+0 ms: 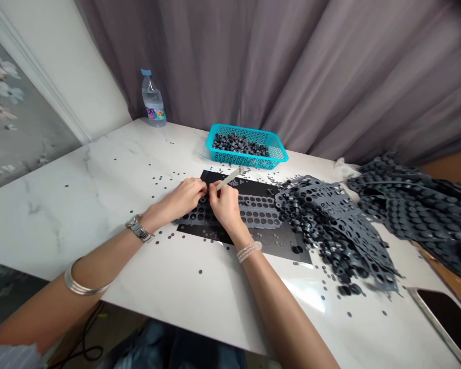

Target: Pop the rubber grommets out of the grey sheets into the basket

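My right hand (pixel 225 204) is closed round a pale, flat stick-like tool (pixel 230 177), whose upper end points up and to the right. Its lower end is hidden by the fingers. Close beside it, my left hand (pixel 189 196) is pinched shut over the left part of a perforated grey rubber sheet (pixel 259 211); whatever sits between those fingertips is too small to make out. Rows of round holes run along the sheet. Under it lies a black mat (pixel 269 246), tilted slightly across the white table.
A turquoise basket (pixel 278 154) of small dark rings stands behind the mat. Right of it lie a heap of black rings (pixel 330 251), more perforated sheets (pixel 341 215), uncut studded sheets (pixel 415 200) and a phone (pixel 443 318). A water bottle (pixel 152 100) stands back left. Small black discs dot the table.
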`<control>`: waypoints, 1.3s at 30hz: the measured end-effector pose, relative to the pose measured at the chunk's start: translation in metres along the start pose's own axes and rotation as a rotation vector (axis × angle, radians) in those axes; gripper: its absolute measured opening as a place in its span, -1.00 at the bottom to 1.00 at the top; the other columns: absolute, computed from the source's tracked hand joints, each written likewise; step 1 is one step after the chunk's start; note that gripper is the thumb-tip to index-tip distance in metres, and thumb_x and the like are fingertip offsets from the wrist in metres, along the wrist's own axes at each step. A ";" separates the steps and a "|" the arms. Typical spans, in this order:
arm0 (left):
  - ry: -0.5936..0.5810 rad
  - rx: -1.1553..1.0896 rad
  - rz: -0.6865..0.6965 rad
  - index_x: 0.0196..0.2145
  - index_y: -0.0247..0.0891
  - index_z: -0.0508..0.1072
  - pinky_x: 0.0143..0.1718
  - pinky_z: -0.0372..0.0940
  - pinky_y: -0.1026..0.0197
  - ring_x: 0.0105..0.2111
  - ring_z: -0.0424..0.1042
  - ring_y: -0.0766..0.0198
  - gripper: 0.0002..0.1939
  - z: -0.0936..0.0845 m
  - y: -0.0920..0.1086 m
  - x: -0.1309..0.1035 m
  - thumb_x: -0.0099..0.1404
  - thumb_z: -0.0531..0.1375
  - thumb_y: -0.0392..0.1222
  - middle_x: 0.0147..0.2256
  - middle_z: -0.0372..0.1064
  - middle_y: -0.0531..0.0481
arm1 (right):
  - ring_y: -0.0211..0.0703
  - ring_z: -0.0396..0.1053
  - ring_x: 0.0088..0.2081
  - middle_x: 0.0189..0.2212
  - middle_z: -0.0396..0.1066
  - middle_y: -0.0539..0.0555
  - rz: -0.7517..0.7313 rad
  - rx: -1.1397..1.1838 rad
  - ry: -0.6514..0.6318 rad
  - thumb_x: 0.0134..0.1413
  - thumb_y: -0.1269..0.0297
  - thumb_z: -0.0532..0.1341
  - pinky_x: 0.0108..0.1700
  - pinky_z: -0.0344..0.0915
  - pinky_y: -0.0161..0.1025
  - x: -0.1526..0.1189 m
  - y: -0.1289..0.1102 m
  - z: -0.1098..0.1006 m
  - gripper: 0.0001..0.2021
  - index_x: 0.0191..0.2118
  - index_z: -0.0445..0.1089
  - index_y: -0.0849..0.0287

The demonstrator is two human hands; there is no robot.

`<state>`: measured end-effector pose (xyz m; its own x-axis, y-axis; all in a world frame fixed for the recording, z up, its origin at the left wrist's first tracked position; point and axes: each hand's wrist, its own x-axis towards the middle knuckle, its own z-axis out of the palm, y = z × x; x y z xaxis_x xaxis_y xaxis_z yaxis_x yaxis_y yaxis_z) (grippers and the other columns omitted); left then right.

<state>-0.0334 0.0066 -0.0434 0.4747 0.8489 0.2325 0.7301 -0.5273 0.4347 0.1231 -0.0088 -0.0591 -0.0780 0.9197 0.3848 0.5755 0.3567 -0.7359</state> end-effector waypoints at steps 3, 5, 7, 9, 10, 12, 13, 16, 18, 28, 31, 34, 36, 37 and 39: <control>0.004 -0.010 -0.007 -0.39 -0.22 0.48 -0.24 0.21 0.13 -0.34 0.38 0.17 -0.78 -0.003 0.001 -0.001 0.24 0.05 -0.36 -0.37 0.43 -0.08 | -0.17 0.39 -0.54 -0.61 0.41 0.03 0.015 0.005 -0.006 0.24 0.28 0.05 -0.39 0.15 -0.30 0.000 -0.001 0.001 -0.72 -0.45 0.40 0.14; 0.005 -0.005 -0.023 -0.38 -0.22 0.50 -0.26 0.22 0.14 -0.35 0.38 0.18 -0.79 -0.005 0.002 -0.001 0.24 0.06 -0.34 -0.37 0.45 -0.08 | -0.17 0.39 -0.54 -0.61 0.42 0.03 0.019 0.028 -0.009 0.23 0.28 0.06 -0.39 0.17 -0.30 0.000 -0.001 0.000 -0.73 -0.45 0.41 0.15; -0.003 0.008 -0.032 -0.39 -0.22 0.51 -0.27 0.22 0.14 -0.35 0.39 0.17 -0.79 -0.006 0.003 -0.001 0.24 0.07 -0.33 -0.37 0.45 -0.08 | -0.18 0.39 -0.54 -0.61 0.43 0.03 0.034 0.067 0.001 0.22 0.26 0.07 -0.38 0.19 -0.31 0.000 -0.001 -0.002 -0.72 -0.46 0.42 0.15; -0.007 0.007 -0.037 -0.36 -0.23 0.52 -0.26 0.23 0.14 -0.34 0.41 0.16 -0.81 -0.006 0.004 0.000 0.24 0.09 -0.33 -0.35 0.47 -0.08 | -0.19 0.40 -0.54 -0.60 0.44 0.02 0.070 0.130 0.023 0.23 0.23 0.07 -0.38 0.21 -0.32 0.000 -0.001 -0.004 -0.71 -0.46 0.42 0.15; -0.004 0.003 -0.041 -0.33 -0.24 0.53 -0.25 0.24 0.15 -0.34 0.42 0.16 -0.82 -0.006 0.004 0.000 0.23 0.11 -0.33 -0.34 0.48 -0.08 | -0.19 0.41 -0.54 -0.60 0.45 0.02 0.091 0.165 0.034 0.23 0.21 0.06 -0.38 0.23 -0.33 0.000 0.000 -0.005 -0.70 -0.45 0.42 0.15; -0.001 0.004 -0.045 -0.29 -0.26 0.53 -0.25 0.25 0.16 -0.35 0.43 0.18 -0.82 -0.006 0.005 0.000 0.22 0.13 -0.33 -0.31 0.50 -0.09 | -0.19 0.42 -0.53 -0.59 0.46 0.01 0.115 0.216 0.038 0.23 0.18 0.06 -0.39 0.25 -0.34 0.000 0.002 -0.006 -0.70 -0.43 0.43 0.15; -0.002 0.016 -0.044 -0.28 -0.27 0.53 -0.25 0.25 0.17 -0.35 0.43 0.19 -0.82 -0.007 0.006 0.000 0.22 0.13 -0.34 -0.31 0.50 -0.09 | -0.19 0.43 -0.52 -0.58 0.46 0.02 0.114 0.227 0.028 0.23 0.17 0.07 -0.39 0.25 -0.34 0.001 0.003 -0.006 -0.70 -0.42 0.43 0.16; -0.019 0.053 -0.044 -0.31 -0.30 0.53 -0.27 0.25 0.20 -0.38 0.43 0.22 -0.84 -0.009 0.009 -0.001 0.22 0.14 -0.34 -0.34 0.50 -0.09 | -0.18 0.45 -0.51 -0.57 0.47 0.02 0.089 0.220 -0.019 0.22 0.15 0.10 -0.39 0.27 -0.35 0.002 0.005 -0.007 -0.71 -0.42 0.43 0.16; -0.031 0.045 -0.064 -0.32 -0.31 0.53 -0.29 0.25 0.22 -0.39 0.45 0.23 -0.84 -0.011 0.011 -0.001 0.22 0.14 -0.34 -0.36 0.51 -0.08 | -0.18 0.45 -0.50 -0.57 0.48 0.03 0.077 0.211 -0.036 0.22 0.15 0.10 -0.39 0.27 -0.35 0.002 0.005 -0.007 -0.72 -0.41 0.43 0.17; -0.013 0.018 -0.061 -0.33 -0.30 0.56 -0.34 0.25 0.26 -0.41 0.46 0.26 -0.83 -0.010 0.010 -0.002 0.21 0.15 -0.34 -0.38 0.55 -0.07 | -0.18 0.44 -0.51 -0.56 0.48 0.04 0.038 0.189 -0.037 0.23 0.14 0.10 -0.43 0.25 -0.35 0.000 0.004 -0.008 -0.69 -0.43 0.43 0.17; -0.002 0.000 -0.052 -0.35 -0.30 0.56 -0.35 0.25 0.27 -0.43 0.45 0.27 -0.84 -0.010 0.010 -0.002 0.20 0.16 -0.35 -0.40 0.54 -0.06 | -0.19 0.43 -0.52 -0.58 0.47 0.04 0.025 0.182 -0.038 0.24 0.15 0.09 -0.44 0.23 -0.35 0.000 0.004 -0.008 -0.69 -0.45 0.42 0.17; 0.002 -0.014 -0.028 -0.39 -0.29 0.57 -0.36 0.23 0.26 -0.46 0.43 0.27 -0.84 -0.011 0.011 -0.002 0.19 0.16 -0.35 -0.44 0.53 -0.04 | -0.19 0.43 -0.53 -0.57 0.47 0.04 0.021 0.192 -0.033 0.24 0.16 0.10 -0.44 0.22 -0.35 0.000 0.003 -0.008 -0.71 -0.42 0.42 0.17; -0.002 -0.004 -0.014 -0.40 -0.28 0.57 -0.36 0.22 0.26 -0.46 0.42 0.27 -0.83 -0.012 0.012 -0.002 0.20 0.15 -0.35 -0.45 0.52 -0.04 | -0.19 0.43 -0.53 -0.56 0.47 0.04 0.018 0.198 -0.032 0.24 0.16 0.10 -0.45 0.21 -0.35 -0.001 0.003 -0.009 -0.71 -0.42 0.42 0.17; -0.010 0.006 -0.013 -0.40 -0.28 0.56 -0.37 0.21 0.25 -0.46 0.42 0.26 -0.82 -0.012 0.012 -0.002 0.20 0.14 -0.36 -0.45 0.52 -0.05 | -0.19 0.42 -0.53 -0.56 0.47 0.04 0.016 0.198 -0.033 0.24 0.15 0.09 -0.45 0.21 -0.35 -0.001 0.003 -0.009 -0.71 -0.42 0.42 0.17; -0.032 0.032 -0.015 -0.41 -0.29 0.54 -0.38 0.19 0.24 -0.46 0.41 0.26 -0.81 -0.013 0.012 -0.001 0.21 0.12 -0.36 -0.45 0.51 -0.05 | -0.20 0.42 -0.53 -0.57 0.47 0.03 0.012 0.192 -0.035 0.24 0.15 0.09 -0.45 0.20 -0.35 -0.002 0.002 -0.009 -0.71 -0.42 0.42 0.17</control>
<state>-0.0317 -0.0002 -0.0273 0.4789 0.8552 0.1980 0.7521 -0.5161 0.4098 0.1323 -0.0110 -0.0563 -0.1024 0.9279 0.3584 0.4113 0.3675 -0.8341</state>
